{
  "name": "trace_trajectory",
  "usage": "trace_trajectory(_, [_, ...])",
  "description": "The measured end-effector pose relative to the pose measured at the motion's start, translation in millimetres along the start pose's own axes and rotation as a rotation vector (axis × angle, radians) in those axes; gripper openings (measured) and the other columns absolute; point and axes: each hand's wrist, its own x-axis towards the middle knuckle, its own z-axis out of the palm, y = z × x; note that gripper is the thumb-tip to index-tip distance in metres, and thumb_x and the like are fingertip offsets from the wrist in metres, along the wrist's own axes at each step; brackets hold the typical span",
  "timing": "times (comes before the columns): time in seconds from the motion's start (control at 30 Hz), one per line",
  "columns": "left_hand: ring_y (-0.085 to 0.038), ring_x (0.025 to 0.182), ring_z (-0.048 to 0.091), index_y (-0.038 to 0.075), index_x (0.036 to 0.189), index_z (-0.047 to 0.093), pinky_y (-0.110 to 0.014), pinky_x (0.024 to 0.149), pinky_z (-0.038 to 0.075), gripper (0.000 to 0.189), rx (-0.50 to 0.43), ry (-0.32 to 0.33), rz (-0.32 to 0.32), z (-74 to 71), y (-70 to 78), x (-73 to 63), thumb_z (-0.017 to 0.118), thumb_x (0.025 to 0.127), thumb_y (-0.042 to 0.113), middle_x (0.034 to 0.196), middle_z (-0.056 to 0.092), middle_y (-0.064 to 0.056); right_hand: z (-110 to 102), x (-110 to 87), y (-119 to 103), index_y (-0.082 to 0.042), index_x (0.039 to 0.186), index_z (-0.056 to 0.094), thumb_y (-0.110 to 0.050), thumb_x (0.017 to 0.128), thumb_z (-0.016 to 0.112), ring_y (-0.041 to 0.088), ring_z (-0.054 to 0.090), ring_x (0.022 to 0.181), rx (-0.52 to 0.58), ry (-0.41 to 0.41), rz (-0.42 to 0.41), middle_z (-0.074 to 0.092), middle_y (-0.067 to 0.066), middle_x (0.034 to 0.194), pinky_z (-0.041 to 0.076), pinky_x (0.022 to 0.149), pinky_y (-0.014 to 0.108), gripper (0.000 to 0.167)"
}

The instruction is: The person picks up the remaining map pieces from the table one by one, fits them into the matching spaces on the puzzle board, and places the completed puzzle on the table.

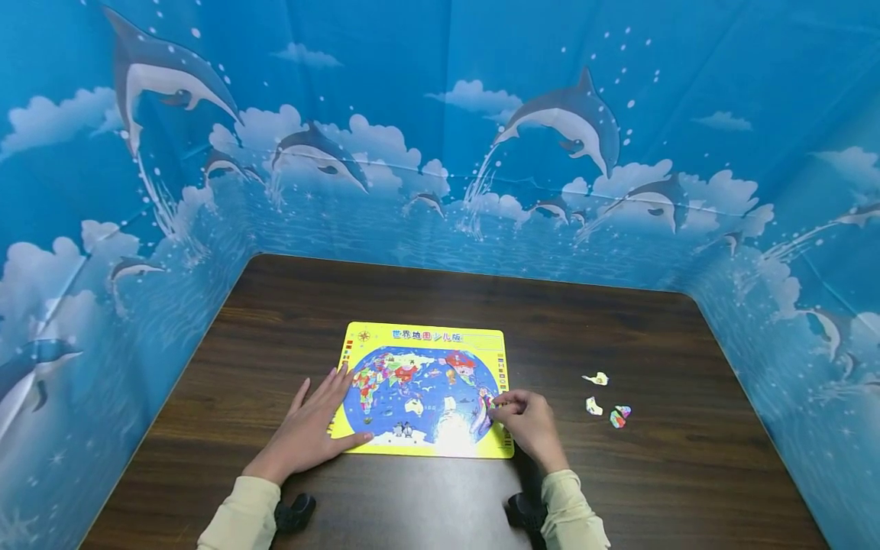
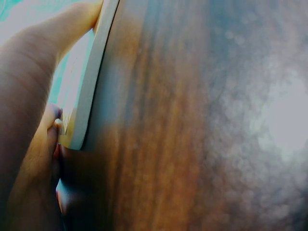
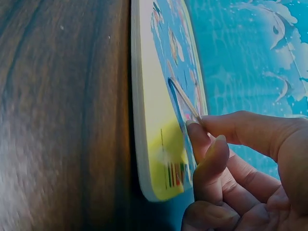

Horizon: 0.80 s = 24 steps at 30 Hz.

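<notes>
Yellow-bordered, the puzzle board is lying on the bench, the left hand resting spread across its left edge, seemingly steadying it, while the right hand is pinching a tilted piece at the board's right side, which is probably needing gentle, level lowering.

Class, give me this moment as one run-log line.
left hand: rests on puzzle board | right hand: pinches tilted puzzle piece at board's right | loose pieces: on table, right of board

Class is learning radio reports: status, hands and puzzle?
Left hand on map puzzle, left edge. Right hand pinching tilted piece, right side. Loose pieces right, out of the way.
</notes>
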Motion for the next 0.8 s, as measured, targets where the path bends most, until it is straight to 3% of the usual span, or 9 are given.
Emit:
trace_trajectory(0.27, [-0.035,0.159,0.012,0.009,0.165,0.025,-0.064,0.124,-0.002,0.113,-0.006,-0.002,-0.002,-1.3,1.1,0.9,0.066,0.083,0.077,0.172,0.016,-0.01,5,-0.6,-3,0.001,0.09,0.074,-0.004,0.083,0.08,0.013,0.058,0.054,-0.019,0.011,0.019,0.066,0.001,0.067,0.047,0.05,0.026,0.011])
trace_trajectory(0.53, [-0.035,0.159,0.011,0.01,0.165,0.025,-0.063,0.124,-0.002,0.114,-0.001,-0.007,-0.008,-1.3,-0.1,0.7,0.065,0.083,0.077,0.172,0.016,-0.01,9,-1.2,-8,0.0,0.092,0.073,-0.007,0.086,0.08,0.016,0.06,0.055,-0.032,0.032,0.101,0.067,0.005,0.07,0.049,0.05,0.027,0.011])
trace_trajectory(0.8, [-0.034,0.159,0.011,0.01,0.165,0.024,-0.063,0.124,-0.002,0.114,0.008,0.003,0.001,1.7,-2.4,1.5,0.064,0.083,0.078,0.173,0.016,-0.009,11,-2.1,-9,-0.001,0.088,0.073,-0.008,0.086,0.08,0.016,0.06,0.051,-0.043,0.055,0.085,0.066,0.004,0.067,0.048,0.048,0.027,0.01])
